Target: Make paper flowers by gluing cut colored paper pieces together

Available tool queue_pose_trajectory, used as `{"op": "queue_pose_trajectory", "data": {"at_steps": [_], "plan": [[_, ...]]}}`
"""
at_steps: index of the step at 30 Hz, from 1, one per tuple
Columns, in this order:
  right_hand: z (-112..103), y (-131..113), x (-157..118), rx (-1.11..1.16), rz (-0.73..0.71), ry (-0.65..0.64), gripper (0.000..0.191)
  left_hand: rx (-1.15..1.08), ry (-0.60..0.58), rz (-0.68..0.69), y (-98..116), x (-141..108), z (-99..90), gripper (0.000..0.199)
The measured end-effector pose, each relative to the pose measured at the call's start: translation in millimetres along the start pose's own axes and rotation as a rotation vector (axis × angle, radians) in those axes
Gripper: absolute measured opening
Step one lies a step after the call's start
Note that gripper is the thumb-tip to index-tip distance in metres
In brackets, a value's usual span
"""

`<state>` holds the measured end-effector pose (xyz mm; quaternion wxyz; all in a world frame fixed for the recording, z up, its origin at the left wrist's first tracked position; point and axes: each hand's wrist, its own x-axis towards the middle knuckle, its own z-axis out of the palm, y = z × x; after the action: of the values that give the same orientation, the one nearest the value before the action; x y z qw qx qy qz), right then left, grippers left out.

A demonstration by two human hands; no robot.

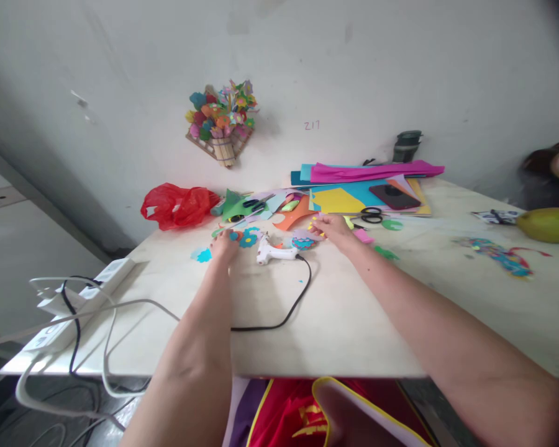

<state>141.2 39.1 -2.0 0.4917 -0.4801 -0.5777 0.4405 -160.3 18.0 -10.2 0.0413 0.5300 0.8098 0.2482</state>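
My left hand (225, 246) is over the table beside blue paper flower cutouts (249, 237), its fingers bent close to a small blue and orange piece (236, 236); whether it grips that piece is unclear. A bright blue scrap (204, 255) lies to its left. My right hand (327, 226) has its fingers pinched near small yellow bits (313, 223), too small to make out. Between the hands a white glue gun (276, 251) lies on its side, its black cord running toward me. Just beyond its tip end sits a round patterned piece (304, 243).
Scissors (371, 215), coloured sheets (340, 200), a phone (394, 196) and rolled pink paper (377, 171) lie at the back. A red plastic bag (179, 207) is back left. A power strip (81, 304) with cables sits left. A yellow-green fruit (548, 225) is right.
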Motion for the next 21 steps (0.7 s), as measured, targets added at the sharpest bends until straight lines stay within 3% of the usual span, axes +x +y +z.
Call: {"op": "queue_pose_trajectory", "data": {"at_steps": [8,15,21], "plan": [[2,4,1,0.023,0.014,0.0,0.021,0.145,-0.064,0.185,-15,21,17.5,0.045],[6,6,1,0.023,0.051,0.002,0.017,0.186,-0.085,0.263,-30,37,16.5,0.046],[8,5,-1,0.016,0.047,0.01,0.019,0.198,-0.05,0.291,-30,40,14.7,0.046]]}}
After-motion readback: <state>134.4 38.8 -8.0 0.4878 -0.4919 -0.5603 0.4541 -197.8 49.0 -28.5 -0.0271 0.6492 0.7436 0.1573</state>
